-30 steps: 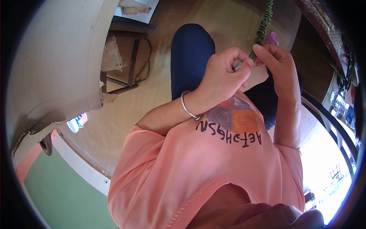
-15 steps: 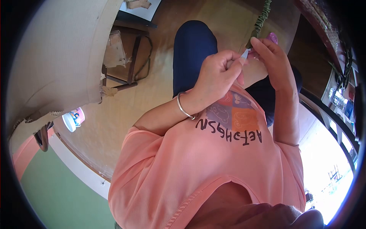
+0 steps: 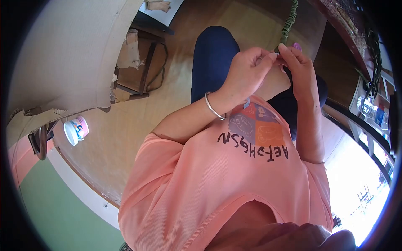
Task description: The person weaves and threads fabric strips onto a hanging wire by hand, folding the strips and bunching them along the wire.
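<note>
- Strong white glare comes from below right of the fingers [image 3: 289, 53], washing out the background [image 3: 356, 188].
- Above them, the floor [image 3: 251, 19] looks dimmer; to their right, shadow deepens.
- Farthest from them, lens distortion bends lines and corners go black.

I see left hand [image 3: 248, 72] brought closer to right hand [image 3: 302, 72] than half a second ago; pale tip [image 3: 277, 53] nearly covered. Pale blue strip [image 3: 246, 103] newly visible near left hand. Tub [image 3: 76, 130] further left in view.

L hand [image 3: 249, 73] beside R hand [image 3: 302, 69], strip [image 3: 289, 23] fwd of both, tub [image 3: 76, 130] on flr [image 3: 167, 109] to L, frame [image 3: 147, 67] beyond.
</note>
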